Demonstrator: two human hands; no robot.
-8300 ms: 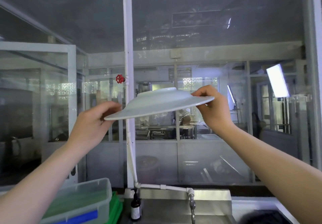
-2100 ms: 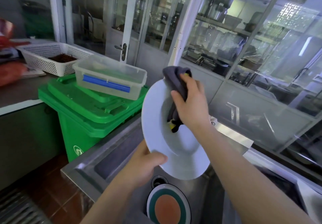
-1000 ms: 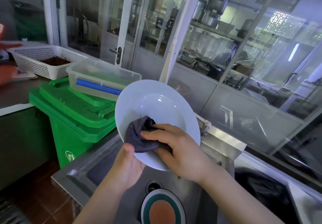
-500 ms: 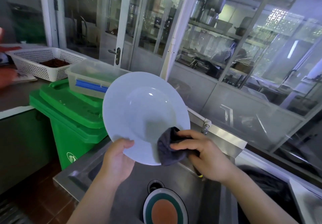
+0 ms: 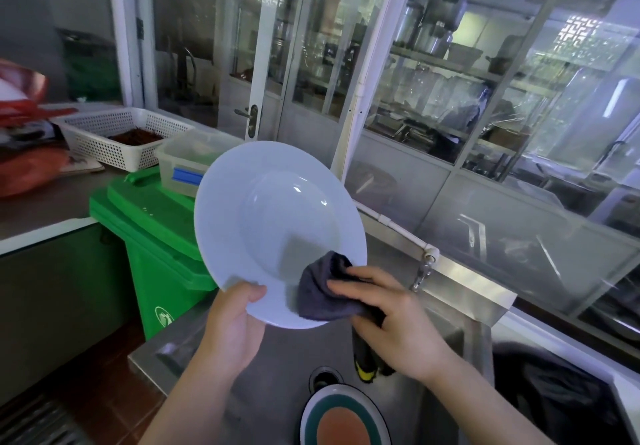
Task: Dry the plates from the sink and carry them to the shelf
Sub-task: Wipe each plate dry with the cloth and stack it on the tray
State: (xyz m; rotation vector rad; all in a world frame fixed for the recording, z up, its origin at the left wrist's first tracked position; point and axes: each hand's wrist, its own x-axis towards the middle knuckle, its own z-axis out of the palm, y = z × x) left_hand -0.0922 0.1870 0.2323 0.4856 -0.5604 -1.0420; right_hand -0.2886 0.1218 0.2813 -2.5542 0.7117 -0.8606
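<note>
I hold a white deep plate tilted upright over the steel sink, its inner face toward me. My left hand grips its lower rim, thumb on the front. My right hand holds a dark grey cloth pressed against the plate's lower right rim. Down in the sink lies a second plate with a green ring and an orange centre.
A green wheeled bin stands left of the sink, with a clear lidded box on top. A white perforated basket sits on the left counter. A tap and glass partitions lie behind the sink. A dark bin is at the right.
The cloth has swept from the plate's lower left across to its lower right rim. The plate has stayed tilted toward me, held at the bottom by my left hand.
</note>
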